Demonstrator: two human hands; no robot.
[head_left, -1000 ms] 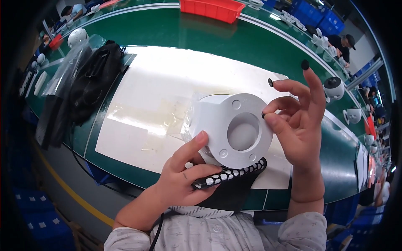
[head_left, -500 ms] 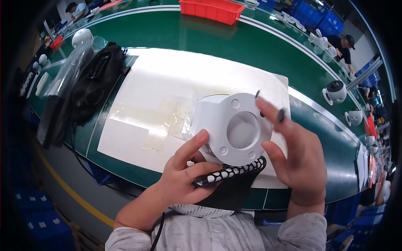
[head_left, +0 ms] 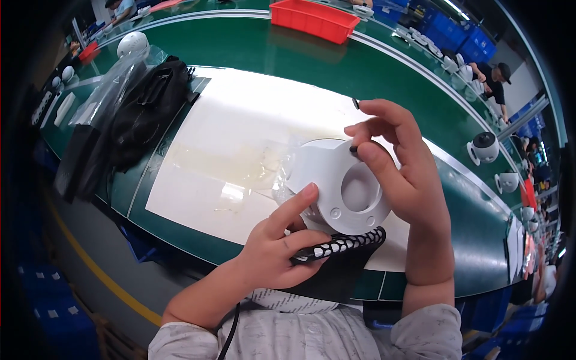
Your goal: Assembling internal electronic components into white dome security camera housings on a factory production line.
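Observation:
My left hand (head_left: 282, 246) is closed on a black sheet (head_left: 336, 273) with a row of white round spots along its upper edge. The same hand's index finger rests against a white plastic housing (head_left: 312, 171), whose flat ring-shaped face with a large central hole is turned up toward me. Over the face's upper right, my right hand (head_left: 408, 162) is curled. A small dark round pad (head_left: 354, 150) shows at its thumb tip, against the ring. Another dark pad (head_left: 356, 104) clings to a raised fingertip. The right hand hides part of the ring.
A large white board (head_left: 204, 150) covers the green bench (head_left: 240, 45). At left lie a black bag (head_left: 147, 96) and clear plastic wrapping (head_left: 105, 90). A red bin (head_left: 315, 21) stands at the far side. White-and-black camera units (head_left: 485, 147) line the right; a co-worker (head_left: 495, 81) is beyond.
My right hand has moved up and left, its fingers curling, and its thumb has come against the ring's upper part. My left hand keeps its hold. The view has shifted slightly.

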